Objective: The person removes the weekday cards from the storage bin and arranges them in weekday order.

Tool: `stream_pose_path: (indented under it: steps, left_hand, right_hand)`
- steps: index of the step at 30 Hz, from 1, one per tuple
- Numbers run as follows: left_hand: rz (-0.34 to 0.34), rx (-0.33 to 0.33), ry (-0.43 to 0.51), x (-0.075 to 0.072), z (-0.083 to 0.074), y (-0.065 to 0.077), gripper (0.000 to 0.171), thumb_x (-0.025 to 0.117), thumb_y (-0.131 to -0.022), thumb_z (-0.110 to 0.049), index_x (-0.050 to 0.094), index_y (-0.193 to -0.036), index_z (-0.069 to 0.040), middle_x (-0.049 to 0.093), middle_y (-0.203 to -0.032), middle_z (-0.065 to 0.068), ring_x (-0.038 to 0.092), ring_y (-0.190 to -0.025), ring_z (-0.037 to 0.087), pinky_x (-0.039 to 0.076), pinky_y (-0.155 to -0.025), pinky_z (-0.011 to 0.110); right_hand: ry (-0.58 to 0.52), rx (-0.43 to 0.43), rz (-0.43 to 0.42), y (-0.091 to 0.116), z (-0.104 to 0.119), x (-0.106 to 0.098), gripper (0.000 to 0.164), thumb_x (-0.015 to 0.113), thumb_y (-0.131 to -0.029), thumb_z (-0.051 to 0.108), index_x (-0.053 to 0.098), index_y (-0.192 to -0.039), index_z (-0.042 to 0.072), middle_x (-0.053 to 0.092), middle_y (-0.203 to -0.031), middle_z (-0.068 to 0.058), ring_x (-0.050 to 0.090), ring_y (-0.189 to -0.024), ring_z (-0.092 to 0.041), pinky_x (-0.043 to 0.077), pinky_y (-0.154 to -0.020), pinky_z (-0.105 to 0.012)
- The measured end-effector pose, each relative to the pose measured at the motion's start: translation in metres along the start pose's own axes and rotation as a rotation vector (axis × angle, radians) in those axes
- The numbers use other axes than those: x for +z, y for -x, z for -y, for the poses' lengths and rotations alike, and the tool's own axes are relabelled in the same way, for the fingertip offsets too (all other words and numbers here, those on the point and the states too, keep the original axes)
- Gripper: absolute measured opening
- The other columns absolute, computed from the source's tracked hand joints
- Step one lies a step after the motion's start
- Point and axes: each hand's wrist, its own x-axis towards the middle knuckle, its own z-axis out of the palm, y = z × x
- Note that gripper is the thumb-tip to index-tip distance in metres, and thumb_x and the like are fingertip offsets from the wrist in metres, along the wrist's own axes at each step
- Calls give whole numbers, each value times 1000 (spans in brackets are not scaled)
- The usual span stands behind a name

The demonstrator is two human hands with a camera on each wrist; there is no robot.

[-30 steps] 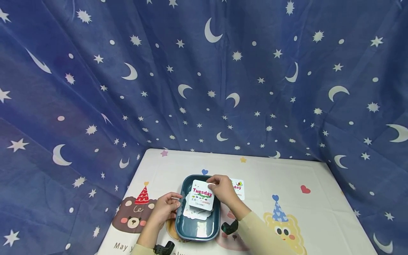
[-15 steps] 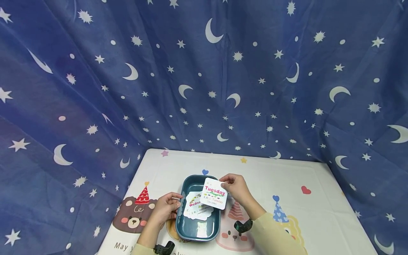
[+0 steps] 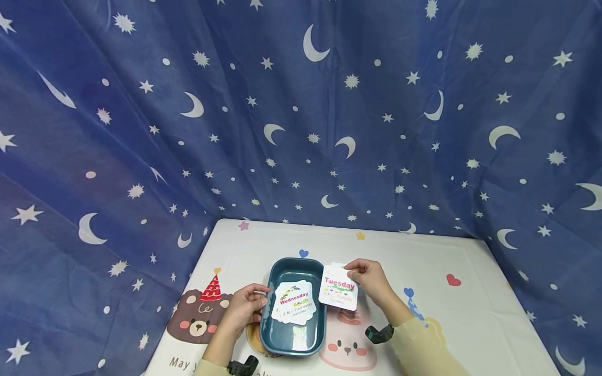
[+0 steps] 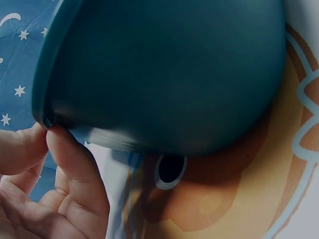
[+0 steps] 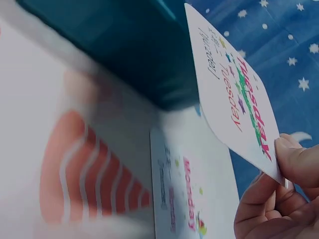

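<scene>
My right hand (image 3: 371, 279) pinches a white "Tuesday" flash card (image 3: 337, 292) by its upper right corner, just right of the tray. In the right wrist view that card (image 5: 229, 89) is tilted above a "Monday" card (image 5: 177, 184) lying on the table. A dark teal tray (image 3: 292, 342) stands on the tablecloth, with several cards inside and a "Wednesday" card (image 3: 293, 298) on top. At the tray's left rim my left hand (image 3: 245, 308) holds the edge between thumb and finger, as the left wrist view also shows under the tray's lip (image 4: 42, 89).
A white tablecloth (image 3: 404, 256) with cartoon prints covers the table, including a brown bear (image 3: 193, 324) at left and a pink animal (image 3: 348, 347) right of the tray. Behind the table hangs a dark blue curtain (image 3: 263, 188) with stars and moons.
My right hand has carried the Tuesday card rightward, from above the tray to beside it, over the Monday card. The Wednesday card in the tray is uncovered. My left hand stays at the rim.
</scene>
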Motion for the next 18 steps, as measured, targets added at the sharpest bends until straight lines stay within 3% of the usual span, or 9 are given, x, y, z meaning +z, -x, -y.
stream_pose_path:
  steps: [18]
  left_hand:
    - [-11,19,2,-2,-1,1,26,70,-99,0,72,-124,-2,68,-87,5,60,-67,15,54,-53,25]
  right_hand:
    - [128,73,4,-17,-31,-60,15,73,-95,-2,77,-109,-2,69,-90,-6,57,-82,-16,48,-65,-22]
